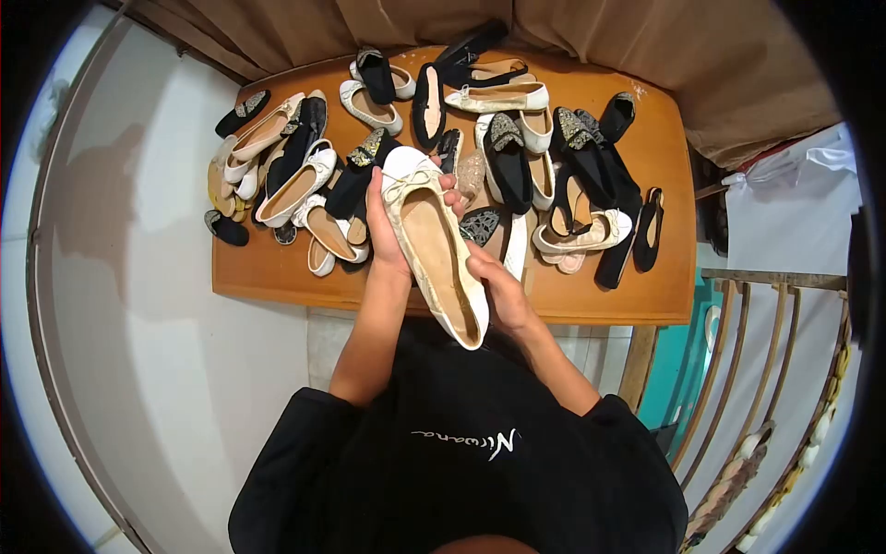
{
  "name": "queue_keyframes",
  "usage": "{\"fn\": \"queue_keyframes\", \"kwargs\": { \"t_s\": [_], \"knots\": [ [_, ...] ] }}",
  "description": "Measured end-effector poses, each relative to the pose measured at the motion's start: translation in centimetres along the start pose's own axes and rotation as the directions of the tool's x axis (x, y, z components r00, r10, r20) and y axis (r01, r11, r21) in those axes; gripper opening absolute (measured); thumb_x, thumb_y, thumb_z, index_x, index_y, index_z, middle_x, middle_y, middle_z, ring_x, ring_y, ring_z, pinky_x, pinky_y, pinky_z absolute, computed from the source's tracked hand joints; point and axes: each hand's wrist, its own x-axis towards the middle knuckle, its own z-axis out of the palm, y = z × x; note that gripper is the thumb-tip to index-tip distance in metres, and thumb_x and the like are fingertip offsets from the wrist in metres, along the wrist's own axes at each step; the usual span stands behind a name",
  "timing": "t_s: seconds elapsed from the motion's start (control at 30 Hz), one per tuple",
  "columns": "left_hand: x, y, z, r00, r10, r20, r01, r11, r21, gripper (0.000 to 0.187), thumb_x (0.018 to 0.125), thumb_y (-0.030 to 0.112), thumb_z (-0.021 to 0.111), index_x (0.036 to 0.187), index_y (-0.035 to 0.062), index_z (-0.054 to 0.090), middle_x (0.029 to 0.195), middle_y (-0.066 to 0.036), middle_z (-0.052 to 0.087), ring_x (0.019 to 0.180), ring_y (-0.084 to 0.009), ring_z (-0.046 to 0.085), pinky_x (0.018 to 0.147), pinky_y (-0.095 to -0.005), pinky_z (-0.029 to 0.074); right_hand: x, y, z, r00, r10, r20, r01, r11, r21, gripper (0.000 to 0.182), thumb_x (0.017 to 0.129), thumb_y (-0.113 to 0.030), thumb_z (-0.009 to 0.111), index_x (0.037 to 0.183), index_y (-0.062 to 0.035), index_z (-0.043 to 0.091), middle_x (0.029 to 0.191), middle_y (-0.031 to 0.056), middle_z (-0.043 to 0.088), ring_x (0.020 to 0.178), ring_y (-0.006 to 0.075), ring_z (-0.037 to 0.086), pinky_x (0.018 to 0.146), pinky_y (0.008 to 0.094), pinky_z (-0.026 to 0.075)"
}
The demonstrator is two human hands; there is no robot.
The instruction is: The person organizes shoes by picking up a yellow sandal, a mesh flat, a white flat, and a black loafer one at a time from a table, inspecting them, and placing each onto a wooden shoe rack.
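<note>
In the head view, you look down on an orange-brown wooden worktop [277, 268] bearing a loose, overlapping spread of flat shoes. Several are black shoes [508, 166] with glittery or patterned toes; others are pale flats [583, 233], some with bows. Near the right edge lies a narrow black slingback [650, 233].

You hold one white shoe [430, 242] up in front of your chest, above the near edge of the worktop. Its opening faces you, showing a tan inside, and a thin bow [412, 185] sits across its toe.

The white shoe lies between your two hands. Your left hand [386, 222] grips the toe end from beneath, thumb along the left side and fingertips curling round the right side. Your right hand [503, 291] holds the right side between the middle and the heel, its thumb pressed against the edge; you cannot tell where all its other fingers sit.

The toe points away from you and slightly left, the heel back towards your black shirt [489, 397]. The long axis slants from upper left to lower right.

Beyond the worktop hangs a brown curtain [600, 37]; to the right stands a slatted wooden rack [718, 372].
</note>
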Motion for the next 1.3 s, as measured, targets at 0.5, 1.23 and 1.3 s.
{"fn": "queue_keyframes", "kwargs": {
  "t_s": [0.5,1.23,1.3],
  "knots": [
    [-1.6,1.2,1.6,0.952,0.026,0.305,0.007,0.994,-0.107,0.091,0.064,0.026,0.053,0.151,0.0076,0.039,0.112,-0.014,0.042,0.098,-0.0262,0.043,0.084,-0.0414,0.044,-0.6,-0.6,3.9,0.996,-0.086,0.034,0.090,0.989,-0.118,0.062,0.110,-0.031,0.044,0.163,-0.0085,0.021,0.117,0.0197,0.067,0.080,0.0285,0.073,0.070,0.0410,0.063],
    [1.0,4.1,-0.6,0.906,-0.034,0.423,0.111,0.981,-0.159,0.068,0.077,0.036,0.048,0.136,0.0026,0.051,0.121,-0.018,0.059,0.114,-0.0333,0.062,0.099,-0.0659,0.050,0.5,-0.1,4.8,0.995,-0.078,-0.067,0.068,0.987,-0.146,0.054,0.109,-0.032,0.045,0.155,-0.0050,0.034,0.111,0.0180,0.067,0.080,0.0260,0.073,0.067,0.0403,0.064],
    [-0.1,4.5,0.6,0.995,-0.002,0.102,-0.007,0.996,0.087,0.054,0.089,0.038,0.047,0.130,0.0046,0.052,0.116,-0.015,0.058,0.115,-0.0317,0.060,0.100,-0.0658,0.051,0.6,-0.1,4.8,0.994,-0.074,-0.085,0.062,0.988,-0.139,0.053,0.109,-0.032,0.045,0.154,-0.0047,0.034,0.110,0.0179,0.067,0.080,0.0259,0.073,0.067,0.0401,0.064]
  ]
}}
